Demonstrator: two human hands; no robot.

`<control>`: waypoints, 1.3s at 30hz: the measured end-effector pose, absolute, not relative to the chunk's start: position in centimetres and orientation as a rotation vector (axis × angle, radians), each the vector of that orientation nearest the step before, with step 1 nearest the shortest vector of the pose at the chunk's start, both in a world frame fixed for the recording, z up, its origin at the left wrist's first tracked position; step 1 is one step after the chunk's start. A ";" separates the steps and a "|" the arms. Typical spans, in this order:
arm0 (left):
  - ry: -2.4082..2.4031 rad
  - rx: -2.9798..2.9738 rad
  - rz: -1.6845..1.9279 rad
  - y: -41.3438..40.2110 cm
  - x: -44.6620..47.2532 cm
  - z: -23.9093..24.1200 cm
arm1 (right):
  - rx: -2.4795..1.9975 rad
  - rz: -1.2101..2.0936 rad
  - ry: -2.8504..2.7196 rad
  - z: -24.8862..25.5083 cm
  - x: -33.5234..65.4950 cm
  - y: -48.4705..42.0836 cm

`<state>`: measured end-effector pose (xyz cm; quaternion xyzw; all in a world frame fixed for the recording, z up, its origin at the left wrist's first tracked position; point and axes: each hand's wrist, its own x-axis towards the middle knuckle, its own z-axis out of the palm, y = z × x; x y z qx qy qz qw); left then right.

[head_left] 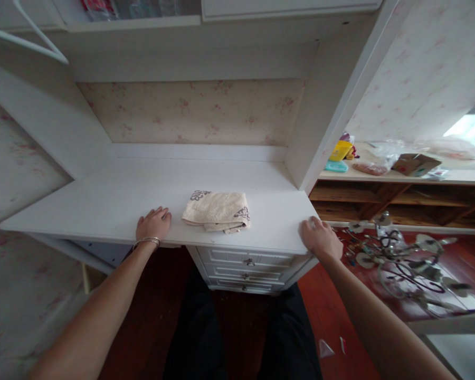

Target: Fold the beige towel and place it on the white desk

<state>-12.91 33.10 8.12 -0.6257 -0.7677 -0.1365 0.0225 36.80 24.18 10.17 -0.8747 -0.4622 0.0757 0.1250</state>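
Note:
A folded beige cloth (217, 209) with dark floral prints lies on the white desk (150, 179), close to the front edge. To its left, my left hand (154, 224) rests palm down on the desktop with fingers laid out, wearing a bracelet on the wrist. It does not touch the cloth. At the desk's front right corner, my right hand (323, 238) is curled over the edge, its thumb side on the top. Some of its fingers are hidden. Below the desktop are white drawers (245, 268) with small knobs.
A white hutch (237, 53) stands over the desk. On the right, a wooden shelf (348, 192) carries bags and a cardboard box (416, 164). A chandelier (407, 264) lies on the red floor (332, 311), near small scraps. A white hanger-like frame (43, 48) hangs upper left.

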 end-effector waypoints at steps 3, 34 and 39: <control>-2.383 -1.936 -0.421 33.3 -13.1 7.9 | -2.537 0.219 -1.358 10.1 36.8 24.1; -2.372 -1.936 -0.409 33.0 -13.2 8.3 | -2.542 0.232 -1.353 9.9 36.9 24.3; -2.361 -1.933 -0.417 33.0 -13.2 8.1 | -2.535 0.246 -1.363 9.6 37.0 24.4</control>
